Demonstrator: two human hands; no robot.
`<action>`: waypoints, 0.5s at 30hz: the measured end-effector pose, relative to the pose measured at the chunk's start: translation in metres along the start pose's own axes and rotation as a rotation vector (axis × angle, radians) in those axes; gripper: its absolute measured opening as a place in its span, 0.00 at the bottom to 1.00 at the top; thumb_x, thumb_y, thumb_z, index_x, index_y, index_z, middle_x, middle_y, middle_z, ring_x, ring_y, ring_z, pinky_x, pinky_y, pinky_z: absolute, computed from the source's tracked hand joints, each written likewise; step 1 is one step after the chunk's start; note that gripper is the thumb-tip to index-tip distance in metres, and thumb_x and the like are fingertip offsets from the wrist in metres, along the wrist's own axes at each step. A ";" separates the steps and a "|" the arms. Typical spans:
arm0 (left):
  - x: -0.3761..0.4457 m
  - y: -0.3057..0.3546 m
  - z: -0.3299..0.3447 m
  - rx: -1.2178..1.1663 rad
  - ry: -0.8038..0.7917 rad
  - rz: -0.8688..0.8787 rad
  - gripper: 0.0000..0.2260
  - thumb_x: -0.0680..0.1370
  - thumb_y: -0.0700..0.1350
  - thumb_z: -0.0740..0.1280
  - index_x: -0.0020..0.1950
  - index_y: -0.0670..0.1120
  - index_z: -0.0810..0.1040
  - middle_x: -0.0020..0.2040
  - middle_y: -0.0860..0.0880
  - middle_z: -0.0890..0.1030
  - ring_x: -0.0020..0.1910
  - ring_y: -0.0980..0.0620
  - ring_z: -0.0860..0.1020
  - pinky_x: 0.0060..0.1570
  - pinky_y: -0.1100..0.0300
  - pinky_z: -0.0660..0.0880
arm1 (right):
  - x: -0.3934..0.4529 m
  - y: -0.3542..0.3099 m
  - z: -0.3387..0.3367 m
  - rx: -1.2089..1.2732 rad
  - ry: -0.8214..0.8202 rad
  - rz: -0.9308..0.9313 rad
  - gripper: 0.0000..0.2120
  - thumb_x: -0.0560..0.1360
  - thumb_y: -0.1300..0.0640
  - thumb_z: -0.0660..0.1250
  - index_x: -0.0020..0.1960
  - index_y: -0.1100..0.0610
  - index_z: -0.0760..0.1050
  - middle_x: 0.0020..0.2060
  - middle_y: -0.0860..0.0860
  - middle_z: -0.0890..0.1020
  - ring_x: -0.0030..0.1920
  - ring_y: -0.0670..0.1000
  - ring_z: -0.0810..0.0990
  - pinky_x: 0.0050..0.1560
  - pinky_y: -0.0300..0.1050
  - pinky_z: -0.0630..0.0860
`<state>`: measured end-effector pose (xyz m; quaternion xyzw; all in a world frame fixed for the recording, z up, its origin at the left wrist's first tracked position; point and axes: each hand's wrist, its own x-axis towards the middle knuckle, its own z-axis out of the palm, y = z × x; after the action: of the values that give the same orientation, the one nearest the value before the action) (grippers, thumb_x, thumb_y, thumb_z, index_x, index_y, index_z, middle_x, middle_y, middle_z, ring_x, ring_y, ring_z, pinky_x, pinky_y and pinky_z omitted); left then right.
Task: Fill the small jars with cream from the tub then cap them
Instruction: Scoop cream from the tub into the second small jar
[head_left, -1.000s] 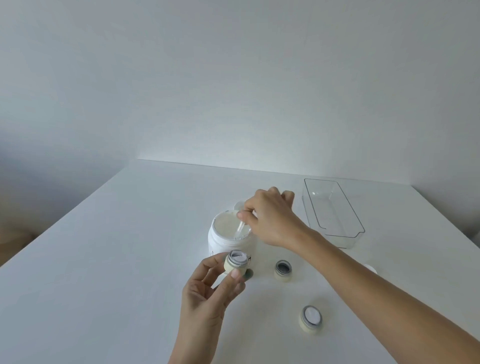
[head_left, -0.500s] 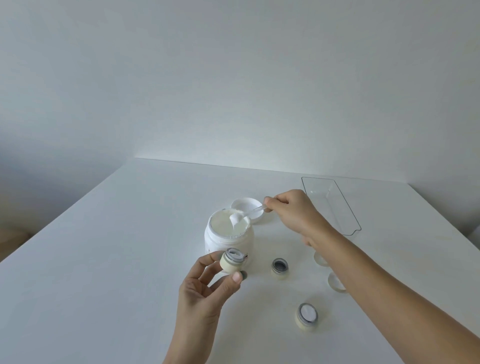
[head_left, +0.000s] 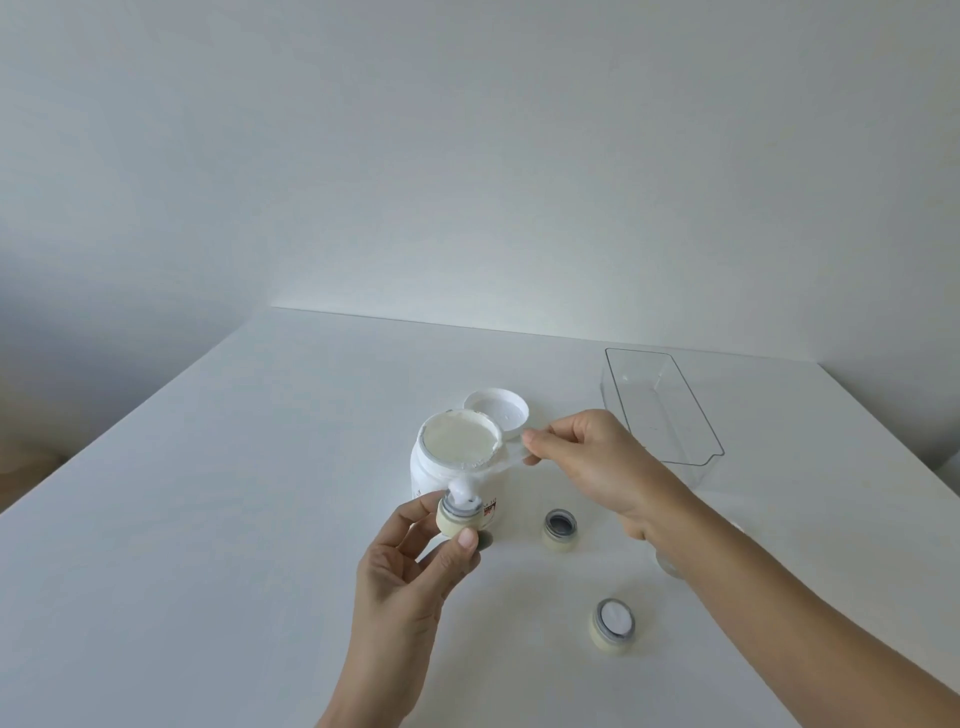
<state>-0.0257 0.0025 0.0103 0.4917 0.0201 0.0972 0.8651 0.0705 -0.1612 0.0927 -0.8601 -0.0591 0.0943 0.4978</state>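
Head view. The left hand (head_left: 400, 561) holds a small jar (head_left: 457, 517) raised in front of the tub (head_left: 457, 462), thumb and fingers (head_left: 466, 540) curled round its pale body; the jar's mouth faces up. The right hand (head_left: 587, 462) pinches the handle of a clear spatula (head_left: 498, 467) between thumb and fingertips — its blade end rests at the mouth of the held jar, carrying a dollop of cream (head_left: 464, 490). The tub stands open on the white bench (head_left: 208, 519), filled with cream nearly to the rim; its white lid (head_left: 496, 408) lies upturned just behind it. Two more small jars stand uncapped on the bench: one (head_left: 560, 529) to the right of the tub, apparently unfilled, and one (head_left: 614, 623) nearer the viewer, showing white contents. A clear plastic tray (head_left: 660, 402) sits at the far right — well apart from the jars.
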 end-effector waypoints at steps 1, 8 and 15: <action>0.000 0.000 0.000 0.002 -0.004 0.001 0.16 0.63 0.43 0.78 0.50 0.48 0.84 0.49 0.45 0.86 0.43 0.45 0.85 0.42 0.63 0.80 | -0.002 0.002 0.002 -0.047 0.017 -0.009 0.15 0.76 0.47 0.66 0.37 0.55 0.81 0.33 0.49 0.82 0.42 0.49 0.78 0.55 0.45 0.67; -0.002 0.001 0.002 0.011 -0.024 -0.002 0.17 0.63 0.43 0.77 0.51 0.46 0.84 0.50 0.44 0.86 0.42 0.46 0.85 0.43 0.62 0.80 | -0.011 0.000 -0.006 -0.180 0.154 -0.072 0.17 0.77 0.48 0.64 0.38 0.59 0.81 0.15 0.41 0.67 0.23 0.41 0.67 0.47 0.47 0.61; -0.002 0.001 0.002 -0.014 -0.019 -0.030 0.15 0.64 0.45 0.77 0.50 0.46 0.85 0.48 0.42 0.86 0.44 0.46 0.85 0.42 0.63 0.80 | -0.024 -0.001 -0.006 -0.051 0.273 -0.219 0.14 0.78 0.50 0.64 0.35 0.52 0.79 0.24 0.40 0.76 0.32 0.44 0.70 0.53 0.49 0.66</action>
<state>-0.0278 0.0012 0.0124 0.4861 0.0185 0.0798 0.8701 0.0488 -0.1705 0.0985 -0.8657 -0.0866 -0.0795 0.4865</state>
